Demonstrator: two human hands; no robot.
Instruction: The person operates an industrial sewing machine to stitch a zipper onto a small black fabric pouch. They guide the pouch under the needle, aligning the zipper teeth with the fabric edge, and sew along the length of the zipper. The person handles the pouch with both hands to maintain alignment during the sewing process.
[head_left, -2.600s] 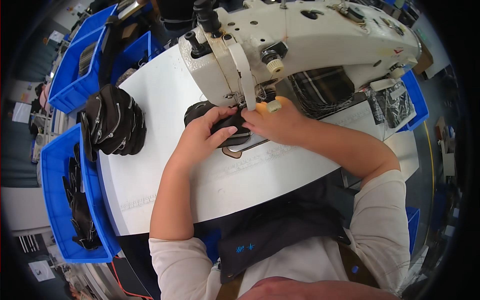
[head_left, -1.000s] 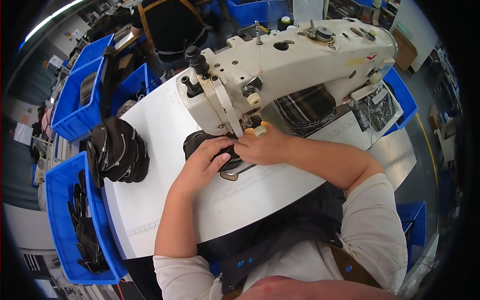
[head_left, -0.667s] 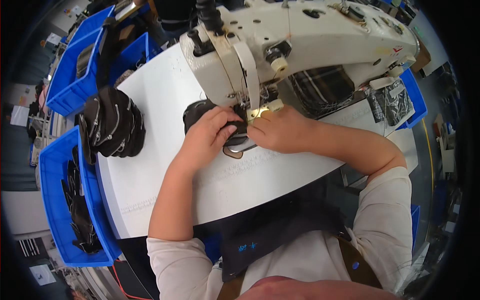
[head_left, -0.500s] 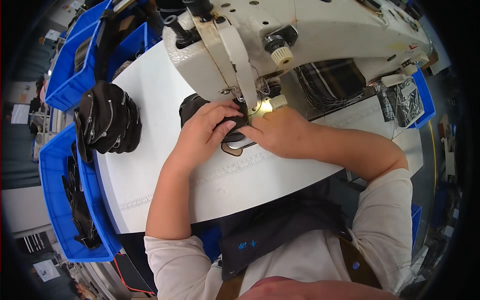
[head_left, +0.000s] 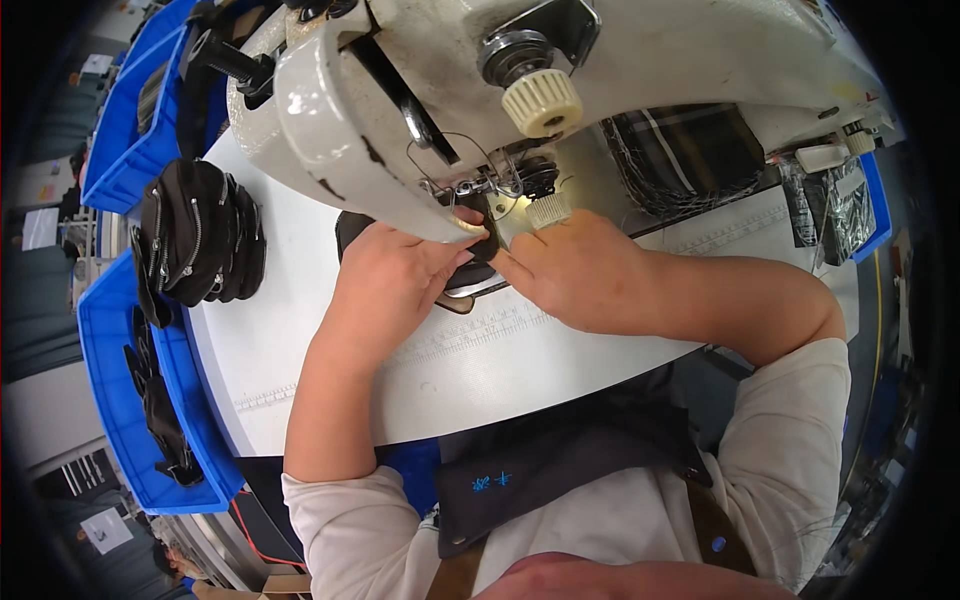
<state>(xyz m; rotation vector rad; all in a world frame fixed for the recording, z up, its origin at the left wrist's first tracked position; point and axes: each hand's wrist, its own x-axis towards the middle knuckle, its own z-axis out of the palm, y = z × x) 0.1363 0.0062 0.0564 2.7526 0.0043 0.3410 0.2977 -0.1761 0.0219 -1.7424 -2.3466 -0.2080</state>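
Observation:
A white industrial sewing machine point(head_left: 335, 120) fills the top, its needle area lit. Under the presser foot is a dark brown fabric piece point(head_left: 352, 230), largely hidden by the machine and my hands. My left hand point(head_left: 395, 275) grips this piece left of the needle, thumb and fingers pressed on it. My right hand point(head_left: 565, 270) holds the same piece from the right, fingers curled, just below a cream knurled knob point(head_left: 547, 210). A stack of dark zippered pouches point(head_left: 195, 230) stands on the white worktable point(head_left: 460, 380) to the left.
Blue bins stand left, one holding dark pieces point(head_left: 110, 340), others behind point(head_left: 120, 170). Plaid fabric pieces point(head_left: 680, 150) lie under the machine arm. Plastic-wrapped items point(head_left: 840, 205) and another blue bin point(head_left: 877, 230) are at the right. A bent-handled dark apron point(head_left: 560, 470) covers my lap.
My head has moved closer, so the machine looms larger. Both hands remain on the dark piece, shifted slightly. The co-worker seen behind a second ago is out of view.

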